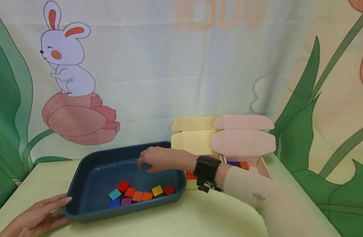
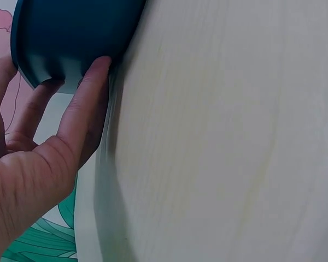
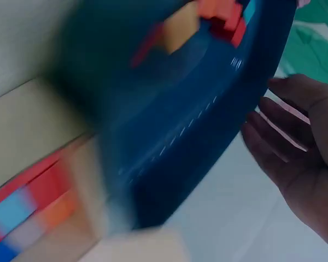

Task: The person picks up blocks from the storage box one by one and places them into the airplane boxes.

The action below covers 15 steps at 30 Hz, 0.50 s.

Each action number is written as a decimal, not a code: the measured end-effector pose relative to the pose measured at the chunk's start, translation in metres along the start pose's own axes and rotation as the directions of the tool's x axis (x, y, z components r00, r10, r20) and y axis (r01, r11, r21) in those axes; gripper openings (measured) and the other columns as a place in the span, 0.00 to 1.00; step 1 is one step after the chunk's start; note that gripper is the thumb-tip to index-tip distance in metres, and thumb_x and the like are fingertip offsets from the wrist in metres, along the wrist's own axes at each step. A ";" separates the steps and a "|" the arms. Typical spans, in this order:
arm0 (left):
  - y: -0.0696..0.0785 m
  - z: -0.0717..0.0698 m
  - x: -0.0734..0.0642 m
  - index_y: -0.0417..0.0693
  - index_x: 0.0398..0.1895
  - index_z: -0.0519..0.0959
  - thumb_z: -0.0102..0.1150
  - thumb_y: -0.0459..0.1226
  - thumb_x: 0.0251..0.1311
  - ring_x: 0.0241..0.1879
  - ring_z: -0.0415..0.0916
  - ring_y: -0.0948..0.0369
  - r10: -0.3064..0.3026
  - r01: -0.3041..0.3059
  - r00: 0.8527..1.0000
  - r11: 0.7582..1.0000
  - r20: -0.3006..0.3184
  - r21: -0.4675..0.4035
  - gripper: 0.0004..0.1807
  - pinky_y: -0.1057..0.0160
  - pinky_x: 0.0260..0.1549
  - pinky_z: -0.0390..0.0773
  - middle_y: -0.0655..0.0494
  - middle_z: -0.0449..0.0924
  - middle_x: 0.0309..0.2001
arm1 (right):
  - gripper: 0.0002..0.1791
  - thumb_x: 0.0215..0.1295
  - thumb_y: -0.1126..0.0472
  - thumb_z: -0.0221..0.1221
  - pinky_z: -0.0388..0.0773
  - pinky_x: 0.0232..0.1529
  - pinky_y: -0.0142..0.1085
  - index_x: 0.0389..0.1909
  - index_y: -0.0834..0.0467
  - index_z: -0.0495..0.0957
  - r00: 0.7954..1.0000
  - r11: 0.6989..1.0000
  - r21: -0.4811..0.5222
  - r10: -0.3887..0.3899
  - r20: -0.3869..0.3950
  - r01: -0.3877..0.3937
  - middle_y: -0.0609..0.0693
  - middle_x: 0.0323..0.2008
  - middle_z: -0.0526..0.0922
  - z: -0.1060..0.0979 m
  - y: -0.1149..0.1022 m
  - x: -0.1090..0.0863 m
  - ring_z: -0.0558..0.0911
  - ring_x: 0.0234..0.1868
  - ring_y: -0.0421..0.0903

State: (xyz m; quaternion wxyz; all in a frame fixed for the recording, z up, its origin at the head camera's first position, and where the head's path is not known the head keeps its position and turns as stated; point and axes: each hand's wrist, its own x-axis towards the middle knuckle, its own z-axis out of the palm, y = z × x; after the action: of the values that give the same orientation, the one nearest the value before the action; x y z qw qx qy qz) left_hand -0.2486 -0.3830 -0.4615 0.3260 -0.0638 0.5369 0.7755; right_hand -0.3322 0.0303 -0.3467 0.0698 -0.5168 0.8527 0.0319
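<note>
My left hand (image 1: 39,214) pinches the near-left corner of the dark-blue tray (image 1: 105,176), my empty right hand (image 1: 157,160) hovers above, fingers loosely bent, and the coloured cubes (image 1: 137,196) along its near wall look light, rigid, best pinched by opposite faces.

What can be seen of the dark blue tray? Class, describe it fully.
The tray is dark blue, open-topped and plastic-looking, a deep rounded rectangle. It sits upright on the table beside the yellow box. Colored blocks lie inside, toward its near side. The left hand holds its left end; the right hand hovers over it, contact unclear.
</note>
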 end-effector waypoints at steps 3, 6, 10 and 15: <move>-0.001 0.000 0.001 0.55 0.42 0.85 0.49 0.36 0.78 0.50 0.82 0.55 -0.006 0.007 1.000 1.000 0.011 -0.021 0.12 0.45 0.61 0.77 0.55 0.82 0.48 | 0.18 0.74 0.57 0.62 0.76 0.52 0.21 0.62 0.53 0.80 0.995 0.999 -0.005 -0.033 0.096 0.034 0.45 0.58 0.81 0.003 -0.016 0.041 0.78 0.58 0.39; -0.003 0.000 0.001 0.54 0.43 0.84 0.48 0.36 0.79 0.51 0.82 0.54 -0.001 0.002 1.000 1.000 0.028 -0.031 0.12 0.45 0.61 0.77 0.54 0.82 0.49 | 0.22 0.74 0.53 0.61 0.74 0.56 0.20 0.66 0.51 0.77 0.984 0.999 -0.004 -0.046 0.174 0.048 0.43 0.61 0.80 0.010 -0.029 0.074 0.77 0.61 0.36; -0.003 -0.001 0.002 0.52 0.45 0.83 0.48 0.36 0.79 0.51 0.82 0.54 0.001 0.000 0.999 1.000 0.037 -0.027 0.12 0.44 0.63 0.75 0.54 0.81 0.49 | 0.25 0.73 0.50 0.62 0.73 0.56 0.19 0.67 0.50 0.76 0.967 0.999 0.046 -0.026 0.252 0.015 0.40 0.60 0.80 0.019 -0.042 0.101 0.78 0.58 0.34; -0.002 0.000 0.004 0.29 0.75 0.55 0.51 0.38 0.78 0.49 0.82 0.54 -0.007 0.010 0.997 0.999 -0.074 0.049 0.32 0.44 0.63 0.75 0.53 0.81 0.48 | 0.20 0.69 0.48 0.65 0.75 0.49 0.19 0.60 0.46 0.82 0.954 0.997 0.063 0.013 0.299 -0.034 0.36 0.49 0.82 0.022 -0.054 0.116 0.78 0.48 0.33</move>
State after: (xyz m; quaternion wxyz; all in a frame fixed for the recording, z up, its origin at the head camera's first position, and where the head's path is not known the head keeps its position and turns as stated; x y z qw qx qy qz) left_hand -0.2502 -0.3808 -0.4653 0.3106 -0.0867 0.5673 0.7578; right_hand -0.3355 -0.0938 -0.3853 0.2149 -0.4932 0.8390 0.0816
